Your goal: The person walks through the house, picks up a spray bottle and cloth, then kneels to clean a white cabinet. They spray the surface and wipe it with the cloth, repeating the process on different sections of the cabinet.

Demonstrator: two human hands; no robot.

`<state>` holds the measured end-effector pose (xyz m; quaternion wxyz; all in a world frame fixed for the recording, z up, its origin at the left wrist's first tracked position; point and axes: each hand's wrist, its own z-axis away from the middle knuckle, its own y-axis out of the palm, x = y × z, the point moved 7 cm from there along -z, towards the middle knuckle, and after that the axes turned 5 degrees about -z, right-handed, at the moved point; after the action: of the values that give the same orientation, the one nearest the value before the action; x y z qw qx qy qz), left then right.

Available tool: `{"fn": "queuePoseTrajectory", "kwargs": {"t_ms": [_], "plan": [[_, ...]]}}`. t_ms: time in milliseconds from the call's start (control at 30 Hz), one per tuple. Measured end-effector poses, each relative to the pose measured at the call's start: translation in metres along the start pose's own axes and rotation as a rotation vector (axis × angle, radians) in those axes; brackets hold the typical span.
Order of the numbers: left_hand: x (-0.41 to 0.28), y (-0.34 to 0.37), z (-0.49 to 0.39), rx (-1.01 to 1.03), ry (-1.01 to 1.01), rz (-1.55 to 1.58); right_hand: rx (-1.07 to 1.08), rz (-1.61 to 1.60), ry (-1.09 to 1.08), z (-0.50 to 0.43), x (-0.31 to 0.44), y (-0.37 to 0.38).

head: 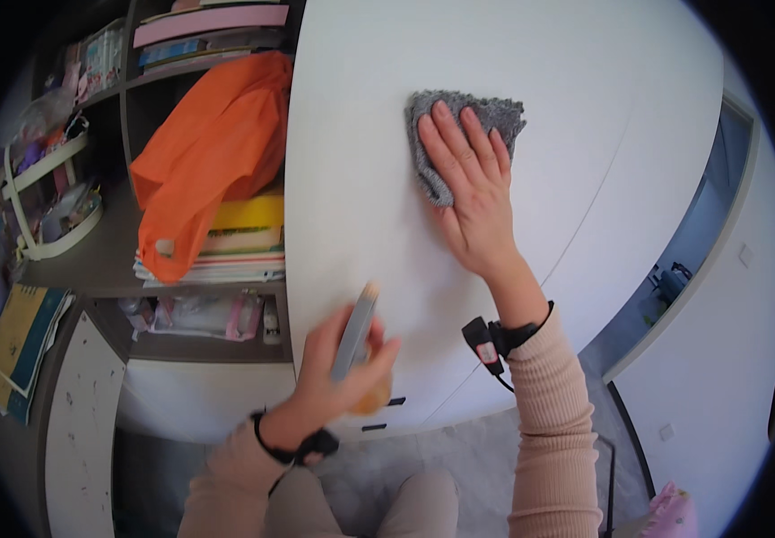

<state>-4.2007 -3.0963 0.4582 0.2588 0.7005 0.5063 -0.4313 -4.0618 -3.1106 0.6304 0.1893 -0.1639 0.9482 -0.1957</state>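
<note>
My right hand (471, 181) lies flat, fingers slightly spread, on a folded grey cloth (512, 118), pressing it against a white cabinet door panel (360, 168). Lower and to the left, my left hand (344, 366) is wrapped around a spray bottle with a grey trigger head (355, 329) and an orange-tinted body, partly hidden by the fingers. The bottle's nozzle points towards the white panel. Both wrists carry black straps with small devices.
Left of the panel, dark shelves (202, 289) hold an orange bag (212, 148), stacked books and papers (246, 249), and a white two-tier rack (51, 168). Notebooks (24, 336) lie at the far left. Black handles (374, 427) are low on the white furniture. A doorway stands at right.
</note>
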Motion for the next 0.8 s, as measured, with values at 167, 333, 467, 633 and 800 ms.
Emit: {"fn": "queuePoseTrajectory", "kwargs": {"t_ms": [167,333,467,633,800], "plan": [[-0.031,-0.001,-0.046,-0.047,0.067,0.156,0.031,-0.100,0.041,0.015,-0.008,0.004],[0.012,-0.002,-0.015,-0.111,-0.032,0.174,-0.006,-0.175,0.081,0.027,0.006,0.029],[0.055,0.003,0.038,-0.129,-0.114,0.215,0.281,-0.146,-0.109,0.052,0.075,0.058],[0.098,-0.001,0.105,0.010,-0.328,0.214,0.109,0.050,-0.091,0.024,0.062,0.017],[0.110,0.002,0.112,0.054,-0.232,0.223,-0.045,-0.024,0.038,0.017,0.047,0.026]]}}
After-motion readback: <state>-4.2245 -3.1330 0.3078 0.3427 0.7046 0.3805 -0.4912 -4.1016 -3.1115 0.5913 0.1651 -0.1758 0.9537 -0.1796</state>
